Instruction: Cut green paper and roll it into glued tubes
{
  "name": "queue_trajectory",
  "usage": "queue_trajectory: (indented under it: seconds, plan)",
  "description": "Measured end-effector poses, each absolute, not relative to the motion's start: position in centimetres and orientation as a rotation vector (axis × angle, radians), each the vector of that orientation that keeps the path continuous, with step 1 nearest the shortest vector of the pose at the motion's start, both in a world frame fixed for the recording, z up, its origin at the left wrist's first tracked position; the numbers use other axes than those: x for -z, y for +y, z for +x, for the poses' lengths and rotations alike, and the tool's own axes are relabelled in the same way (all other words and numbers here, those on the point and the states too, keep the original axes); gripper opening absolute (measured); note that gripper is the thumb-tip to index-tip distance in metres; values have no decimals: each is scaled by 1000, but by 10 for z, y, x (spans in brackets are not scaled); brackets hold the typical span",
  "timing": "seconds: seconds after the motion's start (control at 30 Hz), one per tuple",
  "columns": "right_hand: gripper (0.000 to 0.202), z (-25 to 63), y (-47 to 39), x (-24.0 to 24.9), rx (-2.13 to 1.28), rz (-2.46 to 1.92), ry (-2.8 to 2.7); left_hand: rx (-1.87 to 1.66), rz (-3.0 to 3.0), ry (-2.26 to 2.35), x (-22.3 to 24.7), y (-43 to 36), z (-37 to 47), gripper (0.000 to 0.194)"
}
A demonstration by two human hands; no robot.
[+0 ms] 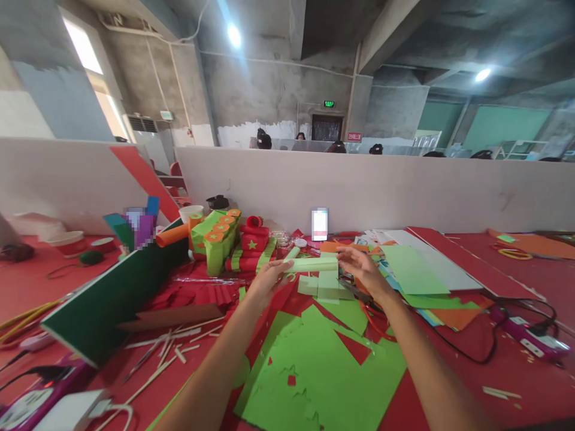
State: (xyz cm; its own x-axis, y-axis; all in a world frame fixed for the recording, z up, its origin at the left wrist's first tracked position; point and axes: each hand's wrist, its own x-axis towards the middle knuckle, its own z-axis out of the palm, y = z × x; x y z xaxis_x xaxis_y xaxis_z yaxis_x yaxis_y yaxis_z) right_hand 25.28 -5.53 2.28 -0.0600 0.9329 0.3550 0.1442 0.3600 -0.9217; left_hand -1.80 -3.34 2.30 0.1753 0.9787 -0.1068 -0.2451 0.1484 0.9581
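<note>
Left hand [271,276]: grasping the left end of the pale green roll [314,264] between thumb and fingers.
Right hand [363,269]: raised at the right end, fingers loosely bent, not clenched; fingertip contact or slight gap, cannot tell at this blur.
Pale green roll: between both hands, long axis left to right, nearly level; left hand nearer, already on it. Slim, smooth, matte, paper-like.
Scissors [354,290]: below the right hand, dark blades, red looped handles.
Pale squares [308,285]: just on the near side of the roll, thin, flat.
Green sheet [314,371]: nearer, flat, with jagged cut-outs, on the red tabletop [471,374].
Paper stack [415,269]: right, loose flat layers.
Starred red piece [255,240]: far left, blocky.
Phone [320,224]: far, upright before the white partition [381,185].
</note>
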Motion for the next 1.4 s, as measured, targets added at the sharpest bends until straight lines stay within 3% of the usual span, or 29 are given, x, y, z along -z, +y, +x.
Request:
queue_trajectory:
  seconds: [0.73, 1.4]
  plan:
    - [25, 254, -47, -14, -900, -1071, -1546, -1000, 1040, 922, -27, -39, -10, 34]
    - [30, 249, -58, -23, -1052, -1027, -1586, -876, 1582, 815, -19, -36, -10, 21]
